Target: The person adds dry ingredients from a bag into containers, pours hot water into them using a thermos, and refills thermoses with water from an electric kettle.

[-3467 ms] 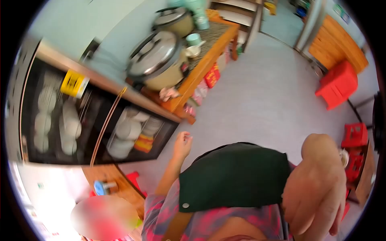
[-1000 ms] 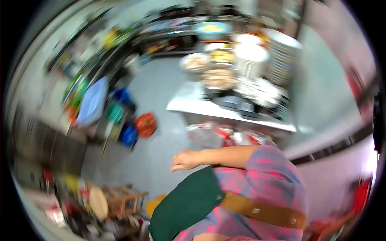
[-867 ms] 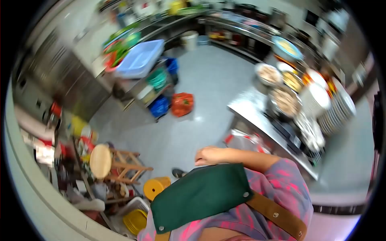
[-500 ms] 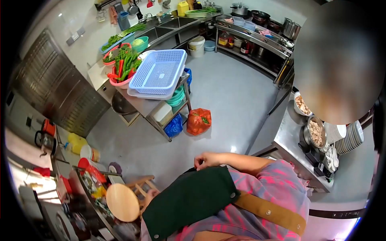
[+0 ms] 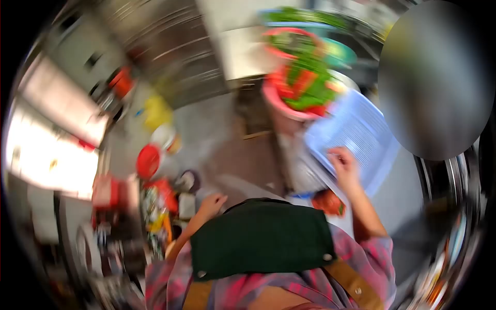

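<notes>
My right hand (image 5: 344,164) is held over the near side of a light blue plastic basket (image 5: 380,116). Its fingers look loosely bent and a little apart, with nothing visible in them; whether they touch the basket I cannot tell. My left hand (image 5: 211,205) is low beside my dark green apron (image 5: 263,235), and motion smears its fingers. Beyond the basket stands a pink basin (image 5: 274,101) heaped with green and red peppers (image 5: 310,85). Under my right forearm a red bag (image 5: 328,202) shows on the floor.
Left are a red-lidded tub (image 5: 148,160), a yellow container (image 5: 156,112) and a shelf crowded with packets (image 5: 155,209). A metal door (image 5: 165,46) stands at the back. Behind the peppers are a red-rimmed basin (image 5: 271,49) and a green bowl (image 5: 346,51). A grey blur hides the upper right.
My view has swung left, so the basket and peppers now lie to the right and nearer. My right hand has moved from my waist to above the basket. The wooden stool by my left hand is out of sight.
</notes>
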The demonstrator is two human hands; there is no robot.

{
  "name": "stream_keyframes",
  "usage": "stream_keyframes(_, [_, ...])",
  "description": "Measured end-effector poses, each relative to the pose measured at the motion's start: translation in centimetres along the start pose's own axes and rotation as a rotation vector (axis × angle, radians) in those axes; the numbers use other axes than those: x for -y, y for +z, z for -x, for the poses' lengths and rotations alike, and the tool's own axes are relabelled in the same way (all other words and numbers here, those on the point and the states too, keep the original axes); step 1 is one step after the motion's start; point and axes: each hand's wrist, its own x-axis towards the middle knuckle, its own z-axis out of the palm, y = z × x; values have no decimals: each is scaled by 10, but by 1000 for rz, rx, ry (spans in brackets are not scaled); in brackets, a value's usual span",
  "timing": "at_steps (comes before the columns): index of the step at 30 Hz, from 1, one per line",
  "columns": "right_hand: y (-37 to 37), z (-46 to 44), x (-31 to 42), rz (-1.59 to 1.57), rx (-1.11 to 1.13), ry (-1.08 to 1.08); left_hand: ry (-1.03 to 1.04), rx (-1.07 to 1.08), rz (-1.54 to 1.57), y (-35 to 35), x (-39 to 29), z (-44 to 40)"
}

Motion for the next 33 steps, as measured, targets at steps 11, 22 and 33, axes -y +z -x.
stream_keyframes(11, [263, -292, 161, -16, 581, -636, -315, -697, 748, -138, 154, -122])
stream_keyframes(22, [621, -435, 210, -643, 860, -212, -127, -990, 920, -417, 298, -216])
stream_keyframes(33, [1030, -604, 306, -791, 1135, -310, 323, -1336, 1417, -699, 386, -312])
